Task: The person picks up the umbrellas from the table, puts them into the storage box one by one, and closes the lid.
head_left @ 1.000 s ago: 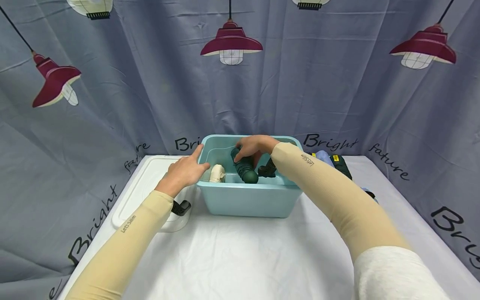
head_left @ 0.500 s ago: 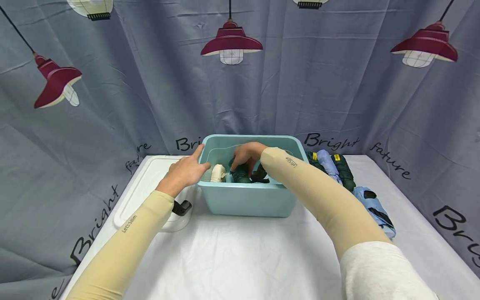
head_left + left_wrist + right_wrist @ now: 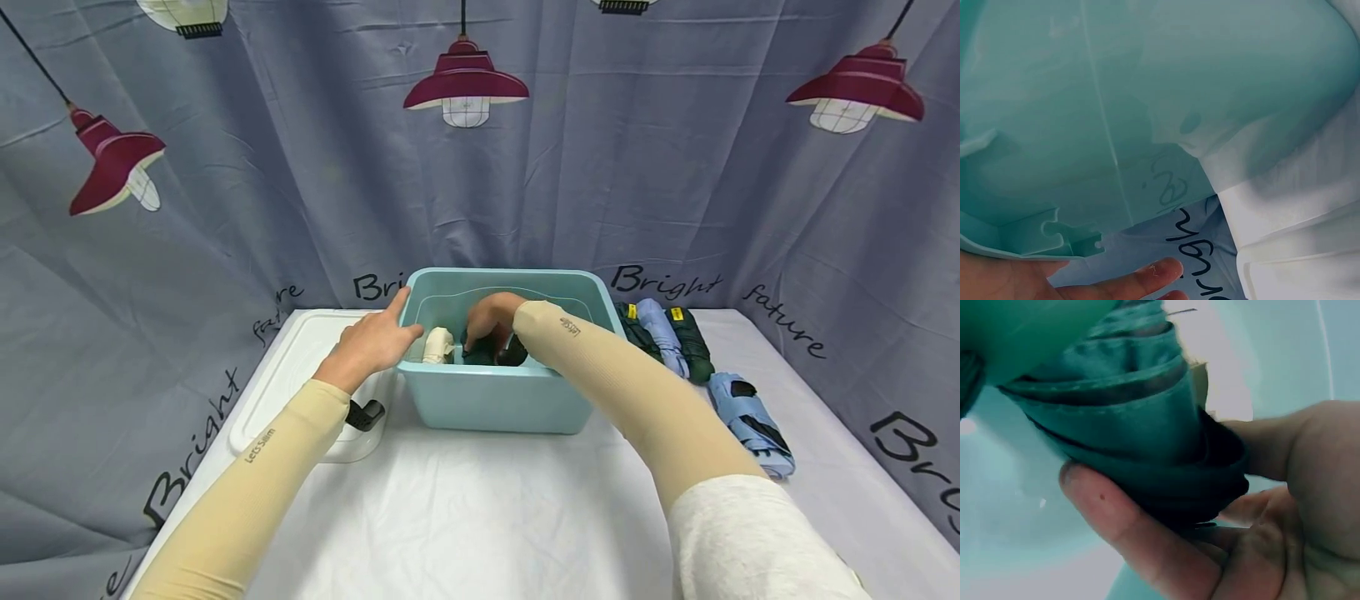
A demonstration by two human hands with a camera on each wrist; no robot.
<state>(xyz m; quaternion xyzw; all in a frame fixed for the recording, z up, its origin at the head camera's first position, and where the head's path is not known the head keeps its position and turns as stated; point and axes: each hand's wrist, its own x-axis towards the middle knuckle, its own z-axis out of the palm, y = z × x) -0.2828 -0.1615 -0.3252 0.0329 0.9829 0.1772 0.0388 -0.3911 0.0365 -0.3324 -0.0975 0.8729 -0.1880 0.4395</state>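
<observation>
A dark green folded umbrella is in my right hand, down inside the light blue-green bin. In the right wrist view my fingers and thumb wrap around its dark end. My left hand rests at the bin's left rim, index finger straight along it and thumb over the edge. The left wrist view has the outstretched fingers beside the bin's wall. A cream roll stands in the bin's left part, and a black item shows beside the green umbrella.
A white lid lies flat at the left, partly under my left arm. At the right are two dark green rolled umbrellas, a periwinkle one between them, and a light blue one nearer me. A printed curtain hangs behind the table.
My right hand has lowered the dark green umbrella deeper into the bin and shifted slightly left and nearer. The right arm has uncovered the rolled umbrellas. The left hand has stayed at the rim.
</observation>
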